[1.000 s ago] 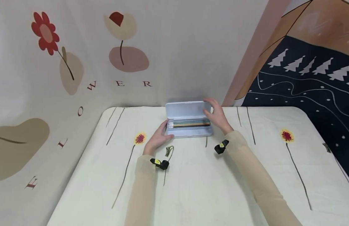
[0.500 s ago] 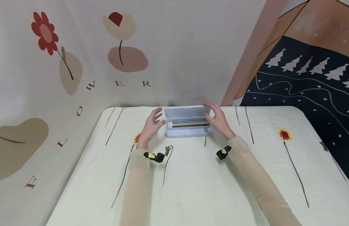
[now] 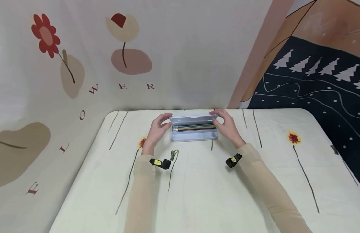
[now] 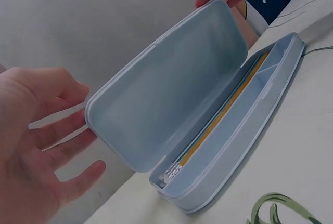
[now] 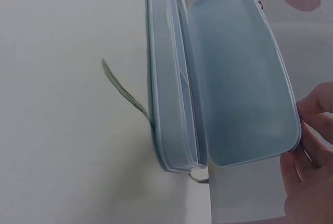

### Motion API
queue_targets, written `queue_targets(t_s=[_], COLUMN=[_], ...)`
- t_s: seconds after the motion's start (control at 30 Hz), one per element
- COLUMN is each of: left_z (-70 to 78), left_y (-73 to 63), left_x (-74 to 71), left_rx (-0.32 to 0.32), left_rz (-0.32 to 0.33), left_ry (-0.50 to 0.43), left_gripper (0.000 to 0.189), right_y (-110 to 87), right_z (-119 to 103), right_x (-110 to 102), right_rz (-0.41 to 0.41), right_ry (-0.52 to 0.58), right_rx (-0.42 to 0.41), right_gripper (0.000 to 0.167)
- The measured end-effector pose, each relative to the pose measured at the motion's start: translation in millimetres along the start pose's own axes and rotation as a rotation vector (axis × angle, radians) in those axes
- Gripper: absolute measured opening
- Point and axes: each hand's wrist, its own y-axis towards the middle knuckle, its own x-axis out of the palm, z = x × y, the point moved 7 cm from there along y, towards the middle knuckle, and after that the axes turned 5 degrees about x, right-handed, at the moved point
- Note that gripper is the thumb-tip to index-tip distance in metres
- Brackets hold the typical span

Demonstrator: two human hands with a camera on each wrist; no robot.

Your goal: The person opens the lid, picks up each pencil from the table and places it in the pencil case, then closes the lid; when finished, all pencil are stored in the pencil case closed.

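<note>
A pale blue pencil case (image 3: 194,136) lies on the white cloth with its hinged lid (image 4: 171,78) tilted up. Several pencils (image 3: 193,127) with white erasers at their left ends rest in the rear compartment. My right hand (image 3: 228,127) pinches the lid's right corner, thumb on the inner side and fingers behind, as the right wrist view shows. At the lid's left corner is my left hand (image 3: 157,132), its fingers spread and loosely bent. In the left wrist view its fingertips reach the lid's edge; whether they press on it I cannot tell.
The white cloth (image 3: 197,191) carries printed flowers and stems. Close behind the pencil case rises a pale hanging (image 3: 180,58) with flower prints. A dark hanging with white trees (image 3: 308,84) borders the table at the right.
My left hand let go of the case's left end, opened, and came up beside the lid's corner. The lid has tipped forward and down, my right hand moving with it.
</note>
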Motion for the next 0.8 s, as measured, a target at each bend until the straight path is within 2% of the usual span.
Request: queue_targets(t_s=[0.27,0.4,0.63,0.8], left_z=[-9.1,-11.6,17.1,11.3], left_y=[-2.9,-6.9,-25.5,-32.6], left_x=[-1.5,-1.6,0.0,1.5], left_rx=[-0.029,-0.057,-0.050,-0.064], left_rz=[-0.007,-0.008,0.005,0.040], left_ry=[-0.020,-0.010,0.023,0.020], left_gripper=[0.030,0.028,0.026,0.026], right_y=[-10.0,-14.3,-22.7,-28.7], right_z=[1.7,4.9,11.5,19.4], right_x=[-1.9,-2.0,-2.1,0.2], right_rz=[-0.018,0.005,0.051,0.079], right_ry=[0.020,0.035,0.123,0.105], right_rx=[0.040,0.040,0.082,0.157], right_gripper=[0.024,0.022,0.022,0.024])
